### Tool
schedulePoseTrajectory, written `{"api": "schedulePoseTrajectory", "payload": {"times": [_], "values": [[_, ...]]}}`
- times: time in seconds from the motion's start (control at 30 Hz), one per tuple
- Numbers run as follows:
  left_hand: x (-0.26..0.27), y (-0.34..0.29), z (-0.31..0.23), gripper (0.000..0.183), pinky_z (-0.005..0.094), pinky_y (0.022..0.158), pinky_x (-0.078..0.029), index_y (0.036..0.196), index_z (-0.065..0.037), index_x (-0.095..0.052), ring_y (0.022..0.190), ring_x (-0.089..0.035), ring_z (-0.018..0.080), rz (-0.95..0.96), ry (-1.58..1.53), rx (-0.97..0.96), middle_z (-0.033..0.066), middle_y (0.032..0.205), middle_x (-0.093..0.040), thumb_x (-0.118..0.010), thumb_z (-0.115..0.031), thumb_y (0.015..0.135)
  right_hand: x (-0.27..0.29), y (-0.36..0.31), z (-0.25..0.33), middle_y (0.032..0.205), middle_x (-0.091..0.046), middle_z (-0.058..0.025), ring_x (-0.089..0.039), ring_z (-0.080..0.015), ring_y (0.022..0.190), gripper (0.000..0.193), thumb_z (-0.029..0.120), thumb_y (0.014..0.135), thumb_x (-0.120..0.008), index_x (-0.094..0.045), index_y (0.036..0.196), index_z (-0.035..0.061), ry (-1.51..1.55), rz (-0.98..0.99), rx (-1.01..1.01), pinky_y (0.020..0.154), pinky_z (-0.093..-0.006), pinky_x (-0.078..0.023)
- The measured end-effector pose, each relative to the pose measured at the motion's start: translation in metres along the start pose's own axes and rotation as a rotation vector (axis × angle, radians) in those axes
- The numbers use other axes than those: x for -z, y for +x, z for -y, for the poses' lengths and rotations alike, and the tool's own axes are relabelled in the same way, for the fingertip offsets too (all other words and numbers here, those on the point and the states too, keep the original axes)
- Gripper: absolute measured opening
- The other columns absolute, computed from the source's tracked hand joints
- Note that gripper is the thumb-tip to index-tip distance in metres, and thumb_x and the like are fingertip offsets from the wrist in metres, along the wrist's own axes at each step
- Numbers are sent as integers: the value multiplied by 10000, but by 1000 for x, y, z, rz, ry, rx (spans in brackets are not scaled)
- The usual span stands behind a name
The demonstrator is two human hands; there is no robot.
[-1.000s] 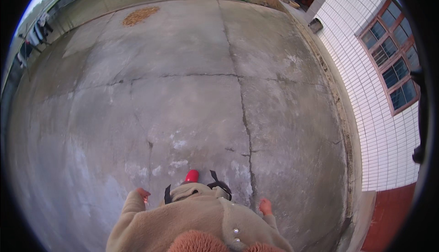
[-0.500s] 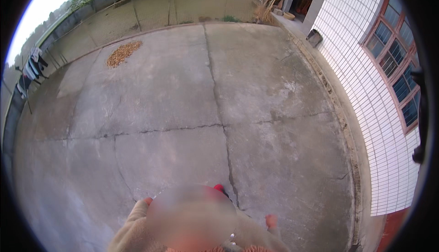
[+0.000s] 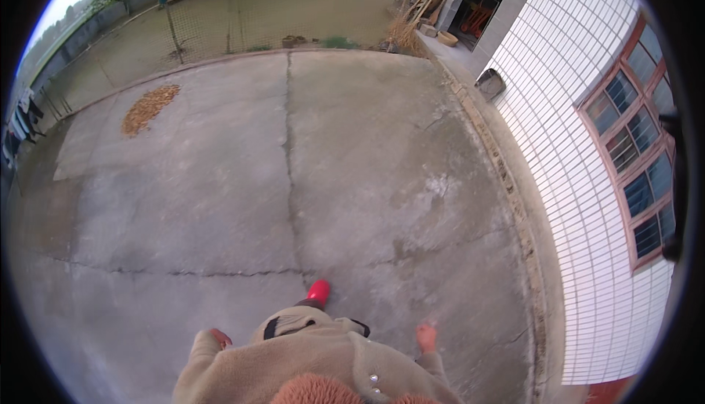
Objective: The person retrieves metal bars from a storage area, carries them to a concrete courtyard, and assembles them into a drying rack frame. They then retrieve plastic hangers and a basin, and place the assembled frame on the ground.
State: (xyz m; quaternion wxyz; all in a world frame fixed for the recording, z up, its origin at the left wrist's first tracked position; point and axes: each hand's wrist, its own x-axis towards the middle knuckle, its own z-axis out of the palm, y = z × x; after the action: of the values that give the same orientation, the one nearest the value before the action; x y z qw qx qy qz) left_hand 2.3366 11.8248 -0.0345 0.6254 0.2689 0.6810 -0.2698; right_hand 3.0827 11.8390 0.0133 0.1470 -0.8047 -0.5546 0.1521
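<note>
At the lower edge, a beige fleece coat point(image 3: 316, 364) with two small pale buttons is seen from above, with a rust-coloured fuzzy collar point(image 3: 323, 393) at the very bottom. The left hand point(image 3: 219, 339) is seen at the end of the left sleeve, hanging free beside the coat; nothing is held in it, and whether its fingers are curled or spread cannot be told, as only a small part is visible. The right hand point(image 3: 427, 336) is seen at the end of the right sleeve, fingers loosely apart and pointing forward, with nothing gripped. Both hands are well apart from each other, one at either side of the body.

Just ahead of the coat hem, a bright red shoe tip point(image 3: 319, 291) is noted, set on the grey cracked concrete yard point(image 3: 220, 206), close to where a lengthwise joint meets a crosswise crack. Pale and damp patches are observed on the slab to the right.

To the right, a white-tiled wall point(image 3: 573, 184) with red-framed windows point(image 3: 631, 162) is recorded, and a dark container point(image 3: 490, 83) stands at its foot. Farther off on the left, a flat orange-brown heap of spread material point(image 3: 149, 109) lies on the concrete. Beyond it, a wire mesh fence point(image 3: 242, 22) bounds a green field. At the far right, an open doorway point(image 3: 486, 0) with leaning poles and baskets is seen. No packages, labels or signs can be made out.
</note>
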Motion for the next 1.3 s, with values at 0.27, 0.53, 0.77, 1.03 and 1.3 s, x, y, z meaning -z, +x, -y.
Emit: {"api": "schedulePoseTrajectory", "payload": {"times": [0.27,0.53,0.77,1.03,1.3], "values": [[197,-34,-373,328,382,447,-423,525,-94,-510,441,-532,207,-121,9,-178,73,493,-518,-710,-181,770,17,149,-36,765,-643,-202,-621,-362,692,317,326,752,-600,-668,758,16,-42,262,-395,640,-463,-483],[277,-27,-614,134,350,597,-479,726,-102,-713,593,-586,175,-112,144,-150,32,681,-639,-716,-235,745,2,455,-107,818,-672,-143,-642,-356,749,256,300,780,-558,-702,792,89,-401,411,-1,634,-490,-487],[313,-75,-701,163,364,722,-497,853,-98,-742,767,-626,212,-119,7,19,52,878,-681,-716,-222,751,57,842,-30,851,-676,-168,-641,-358,774,233,275,781,-576,-705,848,93,-1,118,-10,700,-475,-496],[518,-73,-804,186,398,809,-504,919,-69,-733,897,-643,260,-317,108,313,103,1023,-683,-703,-173,768,74,1183,20,864,-667,-180,-639,-357,836,250,292,769,-600,-711,863,89,-11,245,-68,739,-440,-497],[935,-263,-1216,88,323,508,-515,739,-51,-692,598,-680,201,-720,283,125,114,749,-706,-669,-135,751,89,1394,20,866,-672,-178,-640,-366,846,315,336,755,-606,-707,885,67,92,437,-399,729,-439,-502]]}}
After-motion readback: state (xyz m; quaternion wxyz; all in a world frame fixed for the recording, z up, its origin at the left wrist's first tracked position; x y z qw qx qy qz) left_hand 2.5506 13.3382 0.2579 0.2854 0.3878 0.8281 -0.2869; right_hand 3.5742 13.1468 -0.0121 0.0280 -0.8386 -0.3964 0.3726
